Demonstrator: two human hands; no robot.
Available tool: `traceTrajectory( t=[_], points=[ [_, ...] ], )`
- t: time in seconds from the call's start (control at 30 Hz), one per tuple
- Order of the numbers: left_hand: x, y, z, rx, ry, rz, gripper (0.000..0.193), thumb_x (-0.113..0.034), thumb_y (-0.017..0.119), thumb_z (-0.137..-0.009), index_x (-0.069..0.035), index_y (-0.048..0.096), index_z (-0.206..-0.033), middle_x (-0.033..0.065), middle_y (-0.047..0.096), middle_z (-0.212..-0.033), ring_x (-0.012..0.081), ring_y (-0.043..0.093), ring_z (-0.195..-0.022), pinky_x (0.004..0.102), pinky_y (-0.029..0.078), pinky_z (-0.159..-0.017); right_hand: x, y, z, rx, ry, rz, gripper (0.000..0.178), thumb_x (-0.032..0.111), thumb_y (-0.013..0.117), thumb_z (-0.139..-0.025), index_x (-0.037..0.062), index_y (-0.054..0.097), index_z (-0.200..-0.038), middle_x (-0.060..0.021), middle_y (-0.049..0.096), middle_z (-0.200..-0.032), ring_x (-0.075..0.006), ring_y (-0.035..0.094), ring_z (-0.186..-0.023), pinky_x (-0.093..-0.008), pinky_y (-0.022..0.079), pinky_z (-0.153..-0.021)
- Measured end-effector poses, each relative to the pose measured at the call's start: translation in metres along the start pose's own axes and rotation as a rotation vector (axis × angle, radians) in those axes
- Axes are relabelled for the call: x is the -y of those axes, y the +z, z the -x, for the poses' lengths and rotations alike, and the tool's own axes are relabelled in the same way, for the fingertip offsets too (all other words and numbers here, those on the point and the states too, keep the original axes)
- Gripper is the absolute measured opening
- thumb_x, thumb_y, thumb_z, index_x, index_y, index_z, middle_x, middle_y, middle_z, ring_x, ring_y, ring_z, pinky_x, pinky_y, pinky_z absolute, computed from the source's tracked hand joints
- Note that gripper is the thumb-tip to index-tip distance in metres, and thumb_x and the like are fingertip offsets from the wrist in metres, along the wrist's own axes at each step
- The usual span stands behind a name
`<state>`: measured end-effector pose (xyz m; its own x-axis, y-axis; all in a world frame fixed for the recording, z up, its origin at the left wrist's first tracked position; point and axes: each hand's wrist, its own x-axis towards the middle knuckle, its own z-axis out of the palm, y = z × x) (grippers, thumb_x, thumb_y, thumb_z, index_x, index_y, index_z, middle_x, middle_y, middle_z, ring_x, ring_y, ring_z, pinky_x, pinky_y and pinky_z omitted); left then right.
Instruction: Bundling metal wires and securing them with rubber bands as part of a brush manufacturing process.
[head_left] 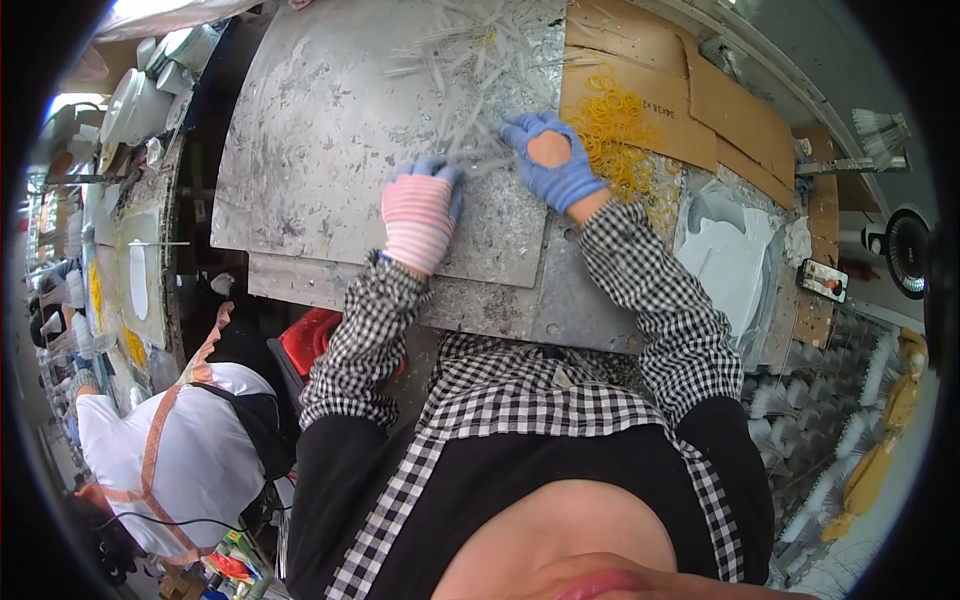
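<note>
My left hand (pixel 420 212) wears a blue glove under a pink-and-white striped one and rests low over the grey metal-topped table (pixel 310 150). Its fingers are bent and pressed together, and what they hold, if anything, is hidden. Right of it, my right hand (pixel 552 160) wears a blue glove with a round hole on the back. Those fingers curl inward beside thin clear plastic strips (pixel 470 125), and their grip is hidden too. More strips lie scattered toward the far edge. A heap of yellow rubber bands (pixel 615 125) sits just right of my right hand.
Cardboard sheets (pixel 735 110) cover the right of the table. Beyond my right forearm lies a white coated sheet (pixel 725 260), with a phone (pixel 822 280) near it. A person in white (pixel 195 460) works at another bench on the left. A red stool (pixel 310 345) stands by my left elbow.
</note>
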<state>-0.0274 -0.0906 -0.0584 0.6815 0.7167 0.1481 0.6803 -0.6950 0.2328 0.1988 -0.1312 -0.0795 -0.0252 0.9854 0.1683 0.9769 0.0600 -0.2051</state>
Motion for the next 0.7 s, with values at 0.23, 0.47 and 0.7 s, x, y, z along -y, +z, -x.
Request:
traceTrajectory(
  t=[0.23,0.47,0.7],
  points=[
    [-0.027,-0.027,0.060,0.045,0.029,0.205,0.038,-0.027,0.075,-0.084,-0.013,0.070,-0.118,0.0159,0.067,-0.112,0.0361,0.063,-0.101,0.0451,0.053,-0.086,0.010,-0.015,0.039,-0.094,-0.134,-0.182,0.041,0.006,0.059,-0.083,0.0122,0.070,-0.122,-0.0104,0.069,-0.124,-0.0301,0.063,-0.112,-0.0410,0.050,-0.099],
    [0.024,-0.037,0.022,0.142,0.290,0.116,0.040,-0.008,0.068,-0.077,-0.015,0.069,-0.117,0.0074,0.066,-0.112,0.0301,0.062,-0.106,0.0416,0.051,-0.088,0.042,-0.035,0.063,-0.076,-0.096,-0.315,0.032,0.009,0.064,-0.080,0.0110,0.071,-0.111,-0.0091,0.067,-0.103,-0.0306,0.062,-0.097,-0.0411,0.052,-0.089],
    [0.047,-0.022,-0.010,0.192,0.736,-0.028,0.028,-0.015,0.065,-0.078,-0.015,0.068,-0.106,0.0031,0.066,-0.108,0.0258,0.062,-0.109,0.0402,0.050,-0.089,0.062,-0.013,0.080,0.056,-0.239,-0.141,0.026,0.013,0.064,-0.081,0.0144,0.071,-0.107,-0.0064,0.066,-0.098,-0.0273,0.062,-0.096,-0.0413,0.051,-0.084]
  ],
)
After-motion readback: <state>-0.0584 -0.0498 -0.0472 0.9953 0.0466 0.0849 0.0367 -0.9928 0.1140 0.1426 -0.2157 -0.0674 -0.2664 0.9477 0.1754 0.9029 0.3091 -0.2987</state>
